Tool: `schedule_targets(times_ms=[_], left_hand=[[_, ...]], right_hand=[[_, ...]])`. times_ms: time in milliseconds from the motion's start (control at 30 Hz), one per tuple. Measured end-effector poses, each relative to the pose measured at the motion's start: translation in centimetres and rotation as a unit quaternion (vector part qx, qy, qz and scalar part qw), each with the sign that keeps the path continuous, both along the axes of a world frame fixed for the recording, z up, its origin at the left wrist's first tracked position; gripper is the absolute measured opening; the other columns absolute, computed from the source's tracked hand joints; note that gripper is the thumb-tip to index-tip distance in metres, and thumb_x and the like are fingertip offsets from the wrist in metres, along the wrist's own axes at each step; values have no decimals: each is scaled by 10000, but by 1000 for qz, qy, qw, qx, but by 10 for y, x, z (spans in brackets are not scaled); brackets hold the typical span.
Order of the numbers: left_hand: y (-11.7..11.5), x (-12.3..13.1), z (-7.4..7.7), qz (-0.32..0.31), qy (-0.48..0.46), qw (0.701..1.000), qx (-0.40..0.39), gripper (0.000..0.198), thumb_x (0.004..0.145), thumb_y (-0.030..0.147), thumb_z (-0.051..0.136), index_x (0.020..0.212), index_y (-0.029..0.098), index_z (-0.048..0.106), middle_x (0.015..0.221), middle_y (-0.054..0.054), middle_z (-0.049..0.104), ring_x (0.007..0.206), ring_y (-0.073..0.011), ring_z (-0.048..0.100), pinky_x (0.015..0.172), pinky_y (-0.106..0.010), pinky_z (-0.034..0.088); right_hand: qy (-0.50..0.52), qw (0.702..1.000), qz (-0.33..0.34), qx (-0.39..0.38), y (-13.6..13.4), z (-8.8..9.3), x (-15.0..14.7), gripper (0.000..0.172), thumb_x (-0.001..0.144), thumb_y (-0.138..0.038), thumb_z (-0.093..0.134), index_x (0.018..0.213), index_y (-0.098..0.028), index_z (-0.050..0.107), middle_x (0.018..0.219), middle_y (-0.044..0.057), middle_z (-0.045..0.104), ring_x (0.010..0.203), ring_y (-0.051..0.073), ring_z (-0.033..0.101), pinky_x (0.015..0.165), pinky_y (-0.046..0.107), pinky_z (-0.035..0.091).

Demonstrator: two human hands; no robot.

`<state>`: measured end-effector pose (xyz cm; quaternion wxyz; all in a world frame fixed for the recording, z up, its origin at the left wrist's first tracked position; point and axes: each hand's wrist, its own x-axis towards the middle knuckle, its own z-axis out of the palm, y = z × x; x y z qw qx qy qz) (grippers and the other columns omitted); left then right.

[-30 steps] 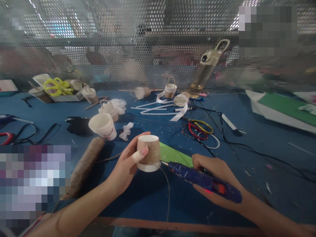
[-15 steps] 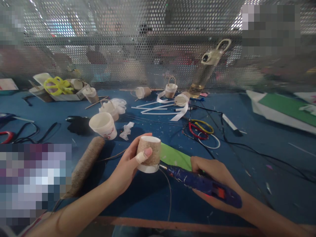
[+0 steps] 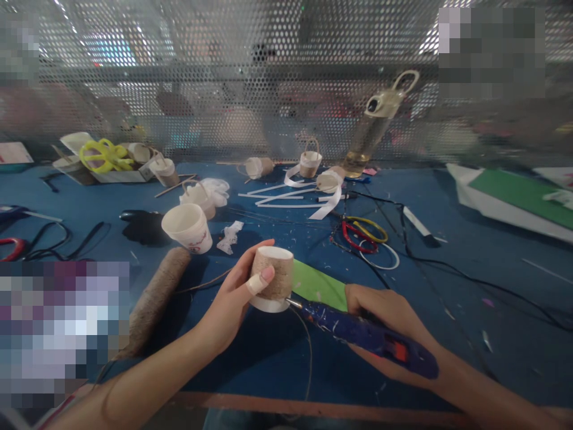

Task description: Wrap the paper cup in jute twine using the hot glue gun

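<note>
My left hand [image 3: 239,292] is wrapped round a small paper cup [image 3: 278,272] whose side is covered in twine, leaving a white band bare at its lower end. A strip of tape circles the left thumb. In my right hand [image 3: 394,316] is a blue hot glue gun [image 3: 358,328] with a red switch, its metal nozzle at the lower edge of the twine. A loose strand of twine [image 3: 310,352] hangs from the cup toward the table's front edge. Behind the glue gun lies a green sheet [image 3: 317,283]. The twine spool [image 3: 161,298] rests to the left.
A plain white cup [image 3: 185,227] stands behind the spool, by a scrap of lace [image 3: 230,237]. Several small twine baskets, white strips [image 3: 286,200] and a bottle [image 3: 369,137] stand farther back. Black cables [image 3: 447,266] and coloured wire loops [image 3: 364,233] lie right. A perforated metal screen [image 3: 250,77] closes the back.
The cup has shifted and turned slightly in my left hand, so more of the glue gun's nozzle tip shows against it. The right hand has hardly moved.
</note>
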<state>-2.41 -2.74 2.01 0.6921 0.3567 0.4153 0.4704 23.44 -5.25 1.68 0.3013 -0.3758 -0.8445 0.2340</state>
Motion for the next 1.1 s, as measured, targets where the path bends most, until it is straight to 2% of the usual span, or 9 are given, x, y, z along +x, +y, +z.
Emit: schedule_targets(times_ms=[267,567,1100], left_hand=[[0,0,1,8,-37,999,-4,469,839,419,755,1283,281,690,1238,-55,716,1099,-265,631,849,-327,526],[1,1,6,17,-59,998,-23,433,854,421,733,1259,268,710,1167,-44,740,1016,-215,647,803,-273,524],[0,2,7,18,-82,996,-42,415,843,401,748,1223,237,724,1131,-61,750,966,-219,662,774,-284,531]], right_hand=[[-6,1000,-11,-9,1,8,-2,275,765,-157,602,770,-254,345,624,-93,428,484,81,356,458,220,261],[0,1000,-12,-8,2,6,0,270,787,-154,597,776,-254,346,638,-88,430,491,85,353,464,226,264],[3,1000,-6,-22,1,4,0,300,771,-173,638,786,-258,351,646,-78,451,503,99,369,483,247,259]])
